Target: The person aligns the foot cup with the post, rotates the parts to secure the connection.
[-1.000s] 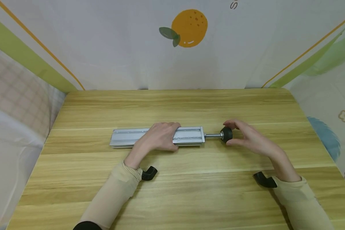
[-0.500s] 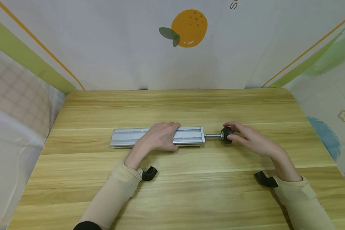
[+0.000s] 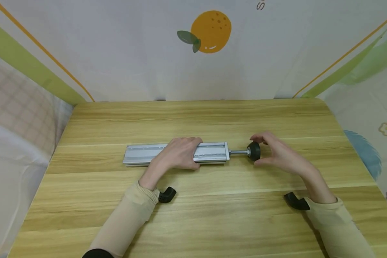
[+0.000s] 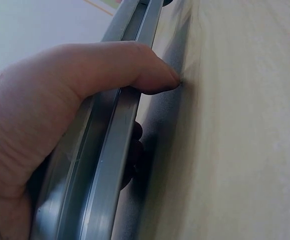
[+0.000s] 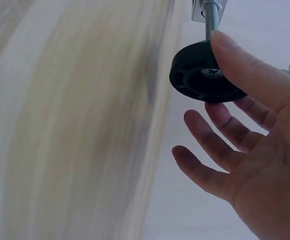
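Note:
A silver aluminium profile [image 3: 211, 152] lies lengthwise across the table, and my left hand [image 3: 180, 154] grips it from above. In the left wrist view, the thumb [image 4: 154, 75] hooks over the profile's near side and dark fingertips show beneath it. From the profile's right end a threaded rod [image 3: 238, 152] sticks out, carrying a round black levelling foot [image 3: 253, 151]. My right hand [image 3: 280, 154] pinches that foot between thumb and forefinger at opposite sides of its rim. The right wrist view shows the hollow underside of the levelling foot [image 5: 194, 82], with the other fingers spread below it.
The wood-grain table [image 3: 213, 222] ends at a white curtain [image 3: 125, 53] printed with an orange. More printed cloth hangs at both sides. A black bent piece [image 3: 167, 195] juts from the left cuff and a similar black piece [image 3: 296, 201] from the right.
My right thumb and forefinger have shifted round the levelling foot: the thumb moved up across it, then back down to the lower rim. My left hand and the profile stay in place.

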{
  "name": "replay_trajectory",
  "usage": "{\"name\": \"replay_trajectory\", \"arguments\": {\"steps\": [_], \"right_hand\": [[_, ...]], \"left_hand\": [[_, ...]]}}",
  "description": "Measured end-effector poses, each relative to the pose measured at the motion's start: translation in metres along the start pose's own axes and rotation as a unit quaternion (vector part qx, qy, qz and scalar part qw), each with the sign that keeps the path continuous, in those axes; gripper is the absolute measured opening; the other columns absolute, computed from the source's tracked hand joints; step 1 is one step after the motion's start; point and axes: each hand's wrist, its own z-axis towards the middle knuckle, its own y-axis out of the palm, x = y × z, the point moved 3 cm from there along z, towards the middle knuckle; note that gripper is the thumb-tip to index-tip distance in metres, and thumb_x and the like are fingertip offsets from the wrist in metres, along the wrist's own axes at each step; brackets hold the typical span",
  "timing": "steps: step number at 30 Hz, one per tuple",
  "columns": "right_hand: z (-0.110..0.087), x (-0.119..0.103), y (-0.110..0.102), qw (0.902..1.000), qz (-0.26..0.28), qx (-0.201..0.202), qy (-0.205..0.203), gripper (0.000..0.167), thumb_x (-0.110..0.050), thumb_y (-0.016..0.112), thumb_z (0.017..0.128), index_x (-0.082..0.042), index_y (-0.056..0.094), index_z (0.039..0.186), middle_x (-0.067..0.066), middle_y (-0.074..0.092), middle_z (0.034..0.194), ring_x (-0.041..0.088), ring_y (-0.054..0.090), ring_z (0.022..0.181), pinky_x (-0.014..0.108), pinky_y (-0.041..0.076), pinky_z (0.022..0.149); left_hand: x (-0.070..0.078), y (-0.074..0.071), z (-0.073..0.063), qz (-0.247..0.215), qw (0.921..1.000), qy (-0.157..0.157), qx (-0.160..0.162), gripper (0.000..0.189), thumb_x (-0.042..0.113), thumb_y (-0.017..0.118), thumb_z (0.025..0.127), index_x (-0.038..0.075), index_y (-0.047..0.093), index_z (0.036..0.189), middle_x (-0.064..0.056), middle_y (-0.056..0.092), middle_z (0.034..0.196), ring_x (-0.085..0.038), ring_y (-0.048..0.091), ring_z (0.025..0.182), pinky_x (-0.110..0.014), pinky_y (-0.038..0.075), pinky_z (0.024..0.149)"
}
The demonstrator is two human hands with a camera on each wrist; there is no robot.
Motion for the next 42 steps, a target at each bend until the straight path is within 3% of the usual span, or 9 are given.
{"name": "replay_trajectory", "arguments": {"steps": [7, 15, 24, 42], "right_hand": [[-0.0033, 0.0021, -0.0030, 0.9994, 0.016, -0.020, 0.021, 0.060, -0.021, 0.077, 0.092, -0.005, 0.050, 0.143, 0.014, 0.059, 0.141, 0.029, 0.053, 0.130, 0.055, 0.045, 0.105], [-0.0053, 0.0044, -0.0057, 0.9971, 0.028, -0.055, 0.044, 0.048, -0.030, 0.057, 0.106, -0.008, 0.048, 0.147, 0.014, 0.057, 0.146, 0.034, 0.053, 0.137, 0.058, 0.047, 0.106], [-0.0047, 0.0040, -0.0045, 0.9964, 0.010, -0.069, 0.049, 0.045, -0.032, 0.048, 0.109, -0.009, 0.049, 0.148, 0.013, 0.057, 0.147, 0.031, 0.056, 0.134, 0.054, 0.049, 0.105], [-0.0043, 0.0035, -0.0034, 0.9957, 0.007, -0.068, 0.062, 0.049, -0.035, 0.040, 0.111, -0.008, 0.046, 0.152, 0.018, 0.051, 0.154, 0.039, 0.045, 0.145, 0.062, 0.038, 0.115]], "left_hand": [[0.0007, -0.0003, -0.0003, 0.000, 1.0000, -0.001, 0.000, 0.078, 0.039, 0.083, 0.072, 0.009, 0.056, 0.139, -0.004, 0.073, 0.120, -0.017, 0.066, 0.087, -0.040, 0.058, 0.088], [0.0002, -0.0001, 0.0000, 0.003, 1.0000, 0.000, -0.002, 0.077, 0.038, 0.083, 0.073, 0.009, 0.056, 0.139, -0.001, 0.072, 0.111, -0.014, 0.061, 0.080, -0.037, 0.058, 0.080], [0.0000, 0.0002, 0.0000, -0.002, 1.0000, 0.003, 0.003, 0.077, 0.039, 0.083, 0.072, 0.009, 0.056, 0.137, -0.001, 0.072, 0.110, -0.014, 0.062, 0.080, -0.036, 0.058, 0.080], [0.0000, -0.0005, -0.0001, -0.005, 1.0000, 0.006, 0.006, 0.073, 0.037, 0.082, 0.072, 0.010, 0.057, 0.135, 0.003, 0.070, 0.103, -0.013, 0.060, 0.077, -0.036, 0.057, 0.079]]}}
